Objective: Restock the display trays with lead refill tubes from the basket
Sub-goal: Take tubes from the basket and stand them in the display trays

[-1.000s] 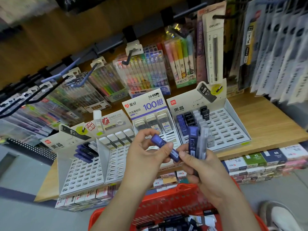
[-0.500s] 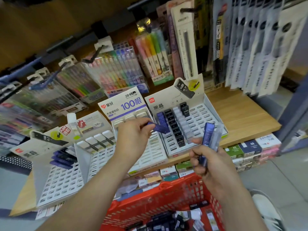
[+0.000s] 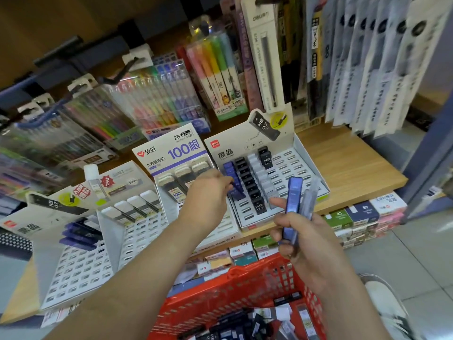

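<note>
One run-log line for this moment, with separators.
left hand: pinches blue tube at HB tray | right hand: holds spare tubes | basket: stocked

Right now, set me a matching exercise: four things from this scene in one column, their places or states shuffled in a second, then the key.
1. left hand
2. right hand
3. red basket
4. black tubes

A. between the blue row and the clear row in the tray
B. in front of the shelf, loose tubes inside
C. grips a bundle of tubes upright
D. pinches a blue tube at the blue row

Pairs: 1-D, 2-C, 3-B, 4-A
</note>
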A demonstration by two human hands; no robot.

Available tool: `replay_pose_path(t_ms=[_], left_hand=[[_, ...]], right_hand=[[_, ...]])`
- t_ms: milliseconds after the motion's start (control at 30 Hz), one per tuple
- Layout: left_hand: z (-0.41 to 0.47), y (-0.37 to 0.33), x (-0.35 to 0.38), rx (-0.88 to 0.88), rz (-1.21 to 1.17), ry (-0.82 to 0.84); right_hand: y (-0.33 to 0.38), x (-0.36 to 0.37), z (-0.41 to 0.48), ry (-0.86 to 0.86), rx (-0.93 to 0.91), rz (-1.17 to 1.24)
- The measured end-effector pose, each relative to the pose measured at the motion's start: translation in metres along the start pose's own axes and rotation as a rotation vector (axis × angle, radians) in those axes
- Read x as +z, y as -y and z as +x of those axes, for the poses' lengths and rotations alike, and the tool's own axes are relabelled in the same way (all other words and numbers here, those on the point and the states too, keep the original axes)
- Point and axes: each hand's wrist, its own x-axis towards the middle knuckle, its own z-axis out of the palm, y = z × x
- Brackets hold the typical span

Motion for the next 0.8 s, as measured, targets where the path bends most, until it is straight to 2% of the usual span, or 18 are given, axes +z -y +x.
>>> replay_pose_path(t_ms=[133,267,333,367,400,467,500,533,600,800], left_hand=[[0.003,-0.005,0.002,-0.078,-0.13,-0.067],[0.0,-0.005,0.009,-0.039,-0.027,-0.134],[0.0,-0.008,0.007,-0.071,-0.048,-0.152],[-0.002,-0.012,0.003,-0.11,-0.139,-0.146],[-0.004,-0.017,-0.002,-0.173,-0.333,-0.109],[-0.01,-0.028,-0.016,-0.304,-0.974,0.074],[-0.014,-0.033,-0.021,-0.349,-1.204,0.181],[-0.018,-0.035,-0.024,-0.35,-1.29,0.262],[-0.025,-0.038,-0.028,-0.317,-1.294,0.314],[-0.034,-0.025,-0.029,-0.489,-1.374,-0.004]], right_hand=[[0.002,0.003,-0.002,0.018,0.003,-0.019],[0.006,0.008,-0.007,0.069,0.029,-0.001],[0.006,0.008,-0.006,0.092,0.024,0.008],[0.006,0.009,-0.007,0.105,0.027,0.005],[0.006,0.009,-0.007,0.123,0.033,-0.001],[0.006,0.009,-0.008,0.175,0.043,-0.003],[0.007,0.01,-0.008,0.206,0.054,0.0],[0.007,0.01,-0.009,0.236,0.065,0.005],[0.009,0.013,-0.011,0.273,0.078,0.008],[0.01,0.018,-0.012,0.198,0.051,-0.036]])
